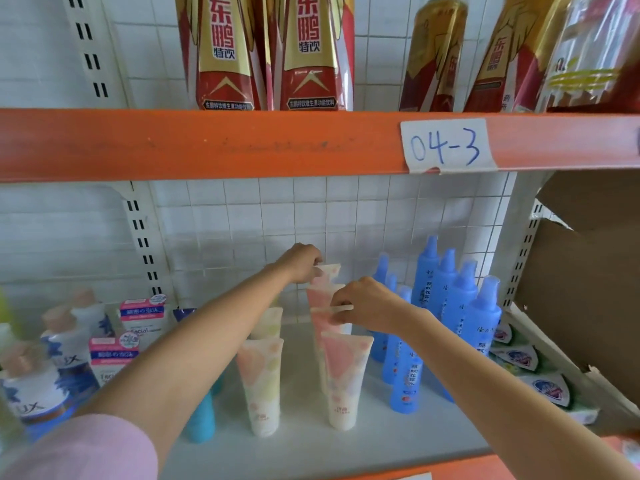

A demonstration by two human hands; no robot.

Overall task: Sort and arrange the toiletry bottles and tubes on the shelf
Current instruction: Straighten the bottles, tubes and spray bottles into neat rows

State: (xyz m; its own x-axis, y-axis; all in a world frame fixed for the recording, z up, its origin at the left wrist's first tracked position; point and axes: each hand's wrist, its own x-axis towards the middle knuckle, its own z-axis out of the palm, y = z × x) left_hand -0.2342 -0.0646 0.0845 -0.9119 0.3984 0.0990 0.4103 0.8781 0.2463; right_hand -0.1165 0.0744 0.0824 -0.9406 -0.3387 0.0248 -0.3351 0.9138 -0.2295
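Two orange shelf beams (242,143) frame the view; the upper one carries a paper label (446,145) reading 04-3, with red and gold drink pouches (263,53) standing above it. White shelf board (346,441) below holds the toiletries, white tiled wall (277,209) behind. Torn cardboard box (588,265) sits far right. Blue spray bottles (450,306) cluster right of centre, upright, packed close. Lux bottles (38,386) stand at the near left, pink-and-white facial boxes (114,355) just beside them. Pastel tubes stand cap-down mid-shelf in two rows: yellowish near tube (261,386) on the left, pink near tube (346,379) on the right, more behind each. Teal bottle (201,417) is partly hidden under my left forearm. Soap packs (526,362) lie along the right edge.

My left hand (301,263) reaches far back, fingers pinching the crimped top of the farthest pink tube (327,271) near the wall. My right hand (367,306) is nearer, fingers pinching the flat top of the third pink tube (332,313) in the right row. Pink sleeve (86,448) shows at the near left corner.
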